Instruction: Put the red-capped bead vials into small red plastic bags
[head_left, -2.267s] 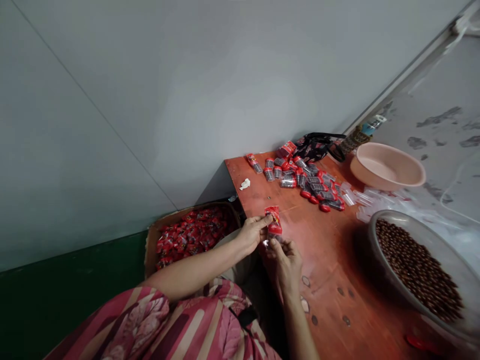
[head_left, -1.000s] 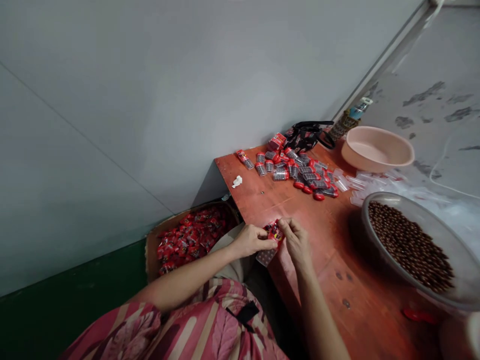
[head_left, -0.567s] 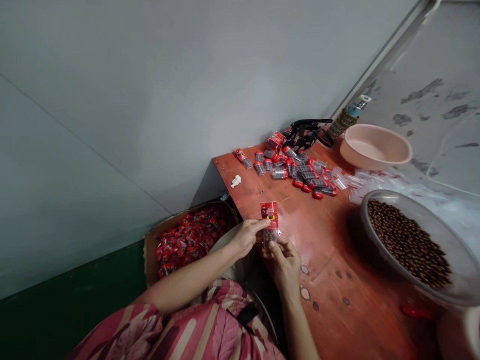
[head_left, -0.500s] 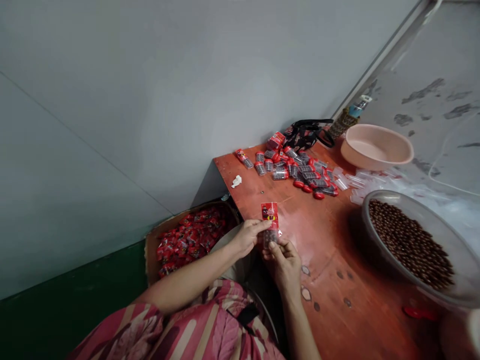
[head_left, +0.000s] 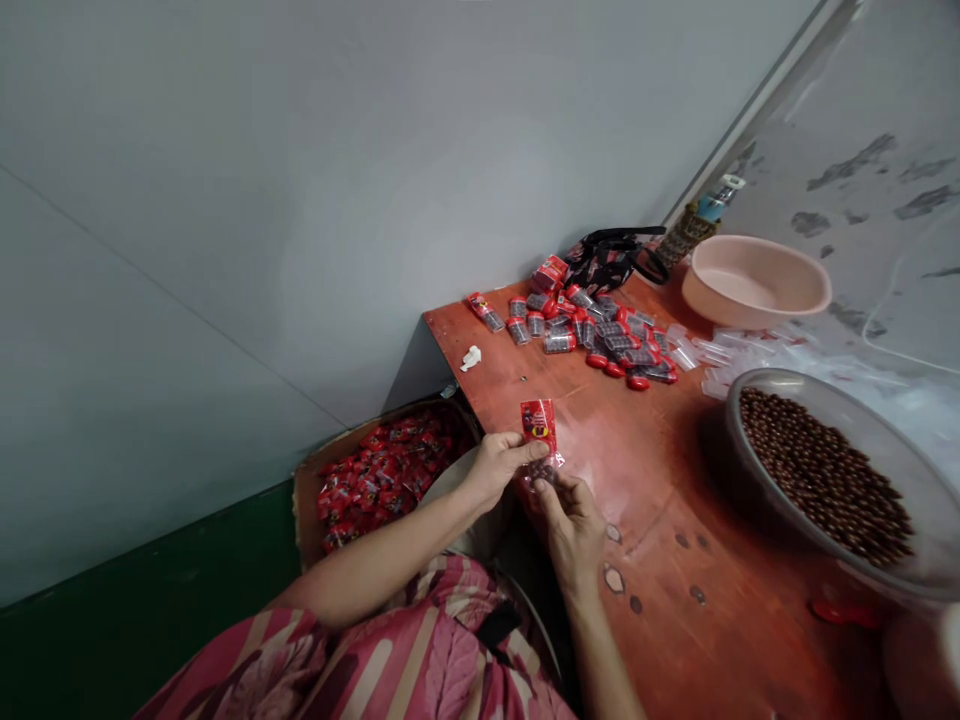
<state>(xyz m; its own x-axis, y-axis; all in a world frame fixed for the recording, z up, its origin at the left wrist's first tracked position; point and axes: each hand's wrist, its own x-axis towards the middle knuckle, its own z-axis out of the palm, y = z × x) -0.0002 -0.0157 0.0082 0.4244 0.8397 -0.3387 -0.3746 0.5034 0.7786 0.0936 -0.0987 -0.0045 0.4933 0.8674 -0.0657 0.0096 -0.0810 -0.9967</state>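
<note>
Right hand (head_left: 577, 522) has dropped from the red part of the packet (head_left: 538, 415), where it was a second ago, to the clear lower end, and the packet, tilted then, now stands upright with its printed face showing, which suggests it is being straightened or looked over. Both hands pinch it, the left hand (head_left: 497, 469) with its thumb across the front near the middle, the right near the bottom, by the edge of the red table (head_left: 645, 470). Jars (head_left: 559, 343) on the table and the box (head_left: 304, 515) of red sachets (head_left: 382, 480) look as they did then.
</note>
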